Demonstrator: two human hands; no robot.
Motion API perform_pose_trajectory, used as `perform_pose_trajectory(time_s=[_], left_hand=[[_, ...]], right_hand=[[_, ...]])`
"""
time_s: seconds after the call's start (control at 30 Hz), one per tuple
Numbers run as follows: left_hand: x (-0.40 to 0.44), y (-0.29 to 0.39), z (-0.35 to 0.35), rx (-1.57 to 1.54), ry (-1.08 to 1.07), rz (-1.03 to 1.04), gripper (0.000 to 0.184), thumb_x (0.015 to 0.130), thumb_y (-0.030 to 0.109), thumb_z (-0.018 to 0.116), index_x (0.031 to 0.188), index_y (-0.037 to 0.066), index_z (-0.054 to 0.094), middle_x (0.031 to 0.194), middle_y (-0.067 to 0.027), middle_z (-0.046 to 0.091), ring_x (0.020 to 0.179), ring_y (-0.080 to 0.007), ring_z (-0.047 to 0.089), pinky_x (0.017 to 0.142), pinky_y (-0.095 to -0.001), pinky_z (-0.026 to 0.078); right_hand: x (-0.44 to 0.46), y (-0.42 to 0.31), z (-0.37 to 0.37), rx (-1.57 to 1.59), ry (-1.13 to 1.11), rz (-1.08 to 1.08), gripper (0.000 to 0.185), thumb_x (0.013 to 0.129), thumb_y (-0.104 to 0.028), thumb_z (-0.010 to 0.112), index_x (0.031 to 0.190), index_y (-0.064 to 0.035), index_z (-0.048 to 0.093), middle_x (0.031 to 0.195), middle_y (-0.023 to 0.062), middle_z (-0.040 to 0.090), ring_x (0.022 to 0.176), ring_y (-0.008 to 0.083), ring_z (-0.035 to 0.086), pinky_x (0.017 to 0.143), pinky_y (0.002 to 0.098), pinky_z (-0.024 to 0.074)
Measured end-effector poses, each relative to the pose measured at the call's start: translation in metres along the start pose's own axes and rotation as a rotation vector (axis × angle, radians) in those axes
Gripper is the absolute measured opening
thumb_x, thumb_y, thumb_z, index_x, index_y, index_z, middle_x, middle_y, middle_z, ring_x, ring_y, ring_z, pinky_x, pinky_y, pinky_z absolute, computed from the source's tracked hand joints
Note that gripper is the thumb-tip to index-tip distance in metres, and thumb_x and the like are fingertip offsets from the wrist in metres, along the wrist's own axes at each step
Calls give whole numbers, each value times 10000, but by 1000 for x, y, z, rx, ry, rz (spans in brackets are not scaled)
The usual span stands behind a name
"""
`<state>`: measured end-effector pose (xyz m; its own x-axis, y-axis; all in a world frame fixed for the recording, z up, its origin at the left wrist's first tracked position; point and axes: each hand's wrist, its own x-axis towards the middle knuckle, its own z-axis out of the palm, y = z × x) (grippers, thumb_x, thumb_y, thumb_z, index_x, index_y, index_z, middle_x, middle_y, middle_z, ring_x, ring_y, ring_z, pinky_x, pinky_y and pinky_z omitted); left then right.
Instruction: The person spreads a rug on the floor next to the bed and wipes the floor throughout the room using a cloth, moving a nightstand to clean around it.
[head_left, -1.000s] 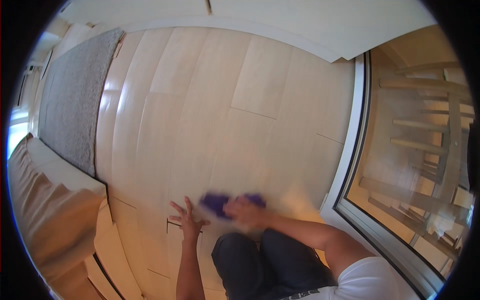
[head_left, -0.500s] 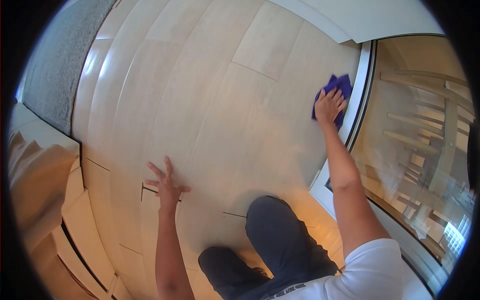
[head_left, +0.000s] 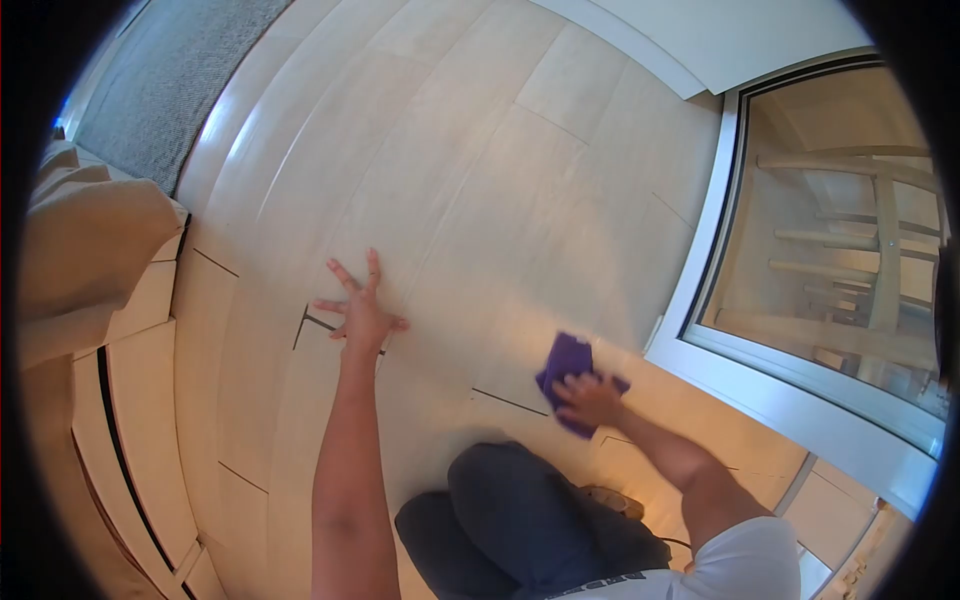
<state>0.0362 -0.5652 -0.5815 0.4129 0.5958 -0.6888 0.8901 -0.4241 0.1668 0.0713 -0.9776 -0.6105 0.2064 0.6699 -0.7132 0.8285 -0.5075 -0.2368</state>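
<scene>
1. Two hands are in view, both the person's own, and one purple cloth (head_left: 572, 360).
2. The cloth lies on the pale plank floor (head_left: 470, 220), in front and to the right of the knees, its edges folded and uneven.
3. The right hand (head_left: 592, 398) rests on top of the cloth, fingers reaching over it. Whether they grip the fabric or only press on it, I cannot tell. This hand hides part of the cloth.
4. The left hand (head_left: 364, 318) is set on the floor, well apart from the cloth; its fingers are released, spread wide and holding nothing. It partly covers a dark seam between planks.
5. Two bent legs in dark trousers (head_left: 520, 520) block the view of the floor nearest the body.
6. One white-framed glass panel (head_left: 830, 230) bounds the floor on the right, near the cloth, with wooden slats (head_left: 886, 240) seen through it.
7. One grey rug (head_left: 165, 90) lies at the upper left; below it, tan fabric (head_left: 95, 250) drapes beside pale furniture (head_left: 140, 420), closing off the left side.
</scene>
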Motion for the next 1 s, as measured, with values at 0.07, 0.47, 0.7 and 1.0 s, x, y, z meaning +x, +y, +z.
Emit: perform_pose_trajectory(time_s=[0.07, 0.47, 0.7, 1.0], left_hand=[[-2, -1, 0, -50, -22, 10, 1263, 571, 165, 894, 1473, 452, 58, 1517, -165, -278, 1255, -699, -115, 820, -805, 324], [-79, -166, 75, -301, 784, 248, 818, 843, 242, 700, 1475, 28, 228, 1533, -264, 132, 1419, -436, 118, 1140, -514, 144], [-200, -416, 122, -197, 140, -482, 1552, 382, 507, 914, 1504, 155, -100, 1490, -336, -174, 1394, -526, -6, 1038, -727, 37], [-210, -424, 125, -524, 211, -410, 1561, 306, 278, 958, 1515, 146, -20, 1443, -358, -267, 1419, -464, 30, 1089, -655, 17]], right_hand=[[45, 41, -13, -89, 363, 129, 518, 874, -441, 502, 1326, -190, 471, 1271, 73, 485, 1226, 282, 423, 975, 717, 224], [161, -247, -32, 326, 612, -589, 451, 813, -185, 548, 1250, -73, 560, 1357, 134, 488, 1300, 326, 408, 1102, 471, 290], [223, -185, -131, 47, 594, -701, 455, 859, -221, 515, 1304, -129, 515, 1437, 76, 431, 1336, 302, 386, 1033, 454, 363], [408, -97, -286, -262, 1099, 438, 464, 990, -347, 341, 1372, -117, 468, 1458, 145, 397, 1353, 355, 333, 1131, 503, 167]])
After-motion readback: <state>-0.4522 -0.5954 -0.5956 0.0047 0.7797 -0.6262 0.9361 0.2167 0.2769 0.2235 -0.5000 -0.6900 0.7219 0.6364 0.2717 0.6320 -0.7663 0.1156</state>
